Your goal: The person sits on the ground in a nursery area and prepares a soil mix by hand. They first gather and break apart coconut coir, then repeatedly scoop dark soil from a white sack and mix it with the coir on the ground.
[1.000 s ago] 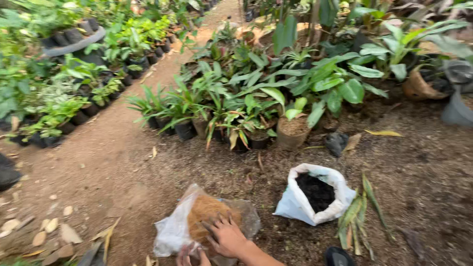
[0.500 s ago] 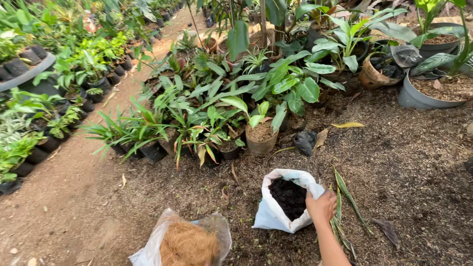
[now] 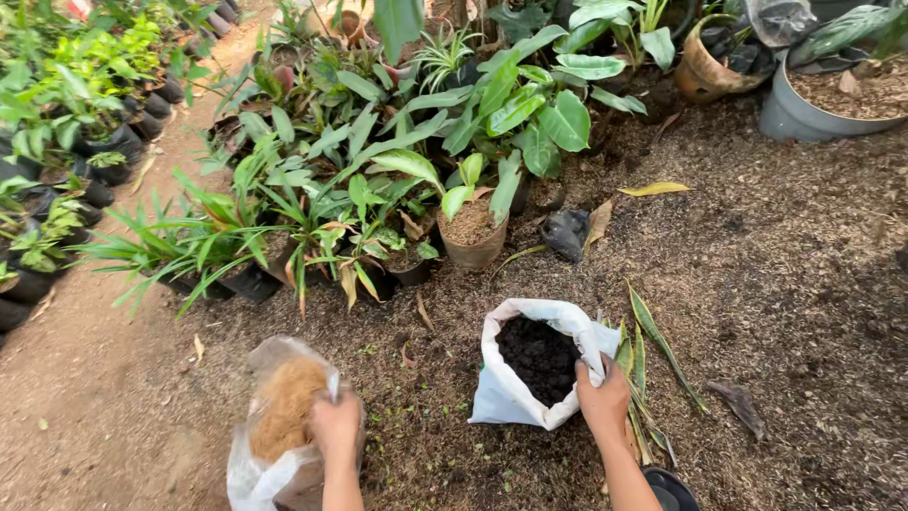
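Gripping the rim of the white bag, my right hand is closed on its near edge, fingers curled over the lip, dark soil showing inside. A second ago this hand was on the other bag; half a second ago it had only just reached the white one, so the hold is new. My left hand has come into view since then and is now closed on the clear bag, pinching its plastic at the right side, over the brown fibre that fills it. Both bags stand on the ground, apart from each other, the clear one to the left and nearer me, the white one to the right. Judging by that, both are now held at once and ready to be lifted or shifted together.

Just right of the white bag lie long cut leaves. Beyond, a tan pot stands with a row of black pots to its left. A crumpled dark bag lies behind, a grey tub at far right. I see no labels or signs on either bag.
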